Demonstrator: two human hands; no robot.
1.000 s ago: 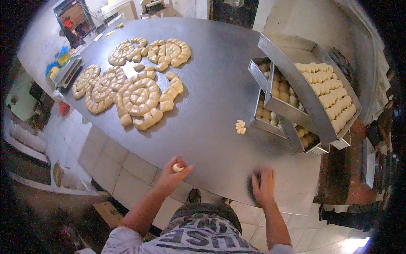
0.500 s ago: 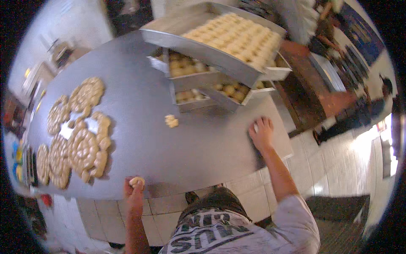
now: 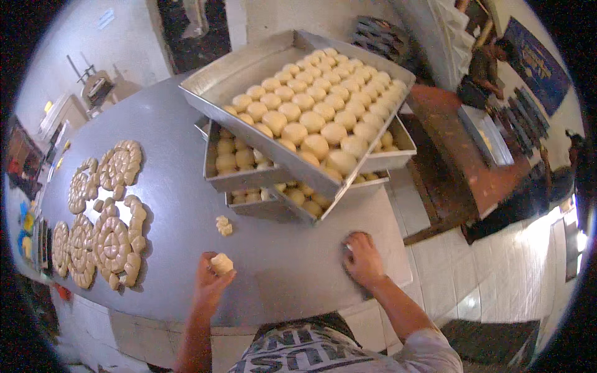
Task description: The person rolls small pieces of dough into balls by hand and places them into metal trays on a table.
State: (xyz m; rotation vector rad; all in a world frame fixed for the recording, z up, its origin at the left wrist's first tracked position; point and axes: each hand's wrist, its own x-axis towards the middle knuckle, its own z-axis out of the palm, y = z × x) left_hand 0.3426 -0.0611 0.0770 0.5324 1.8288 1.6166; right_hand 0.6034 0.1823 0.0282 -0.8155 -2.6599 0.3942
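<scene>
My left hand (image 3: pixel 214 280) is closed around a pale lump of dough (image 3: pixel 222 264), just above the near part of the metal table (image 3: pixel 298 261). Past it, a small crumpled scrap of dough (image 3: pixel 224 225) lies on the tabletop. Palm down near the table's right corner rests my right hand (image 3: pixel 365 261), its fingers curled. A bit of white shows by its thumb; what lies under the palm is hidden. To the left, several dough coils (image 3: pixel 112 236), cut into short pieces, lie flat in spirals.
A metal tray (image 3: pixel 249 127) of round dough balls sits crosswise atop other filled trays (image 3: pixel 242 180) beyond my hands. A brown table (image 3: pixel 441 137) stands at the right, with a person (image 3: pixel 482 81) behind it. Pale tiles (image 3: pixel 460 273) cover the floor.
My left hand has come from the table's near edge farther in over the tabletop, with the dough. The right hand stays palm down near the right corner. My view has shifted, so the trays appear lower.
</scene>
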